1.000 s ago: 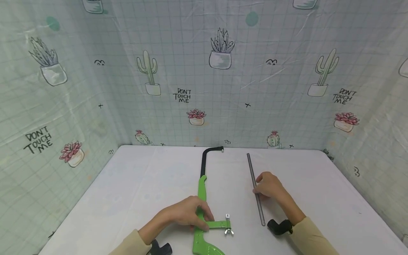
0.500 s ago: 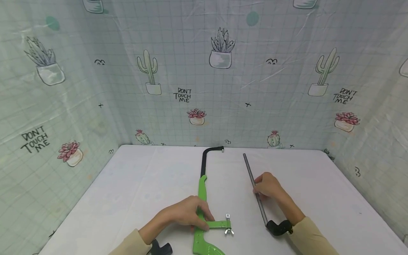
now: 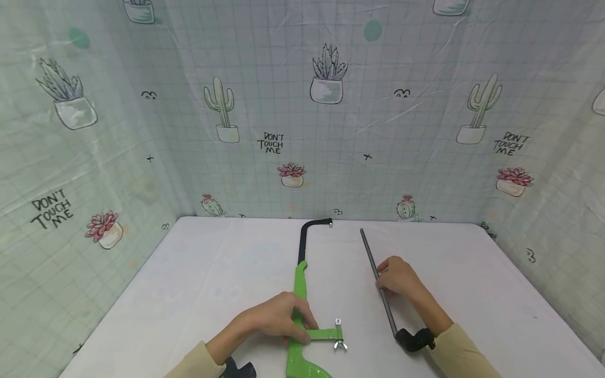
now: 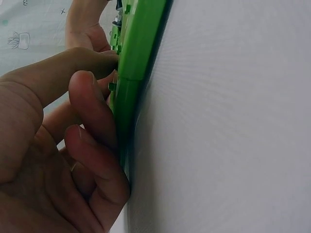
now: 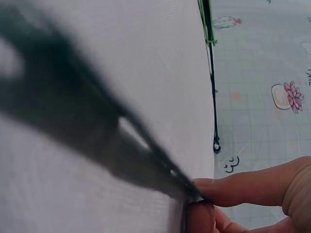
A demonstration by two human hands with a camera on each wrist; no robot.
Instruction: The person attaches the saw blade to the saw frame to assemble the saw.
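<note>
In the head view a hacksaw frame, with a green handle (image 3: 296, 357) and a bent black bar (image 3: 302, 244), lies lengthwise on the white table. My left hand (image 3: 279, 315) grips its green part, thumb and fingers on either side; the left wrist view shows the curled fingers (image 4: 99, 160) against the green edge. A short green arm with a silver wing nut (image 3: 340, 345) sticks out to the right. To the right of the frame, my right hand (image 3: 399, 275) pinches a long, narrow grey hacksaw blade (image 3: 368, 252) near its middle, thumb against fingers. The blade slants, its far end leaning left.
The white table (image 3: 222, 252) ends at a patterned curtain (image 3: 264, 184) printed with potted plants, which rises behind it and on both sides. A black wrist mount (image 3: 413, 340) at the right sleeve overlaps the blade's near end.
The blade has turned in my right hand: its far end swung left and its near end right, toward the black wrist mount. My left hand and the hacksaw frame have stayed put.
</note>
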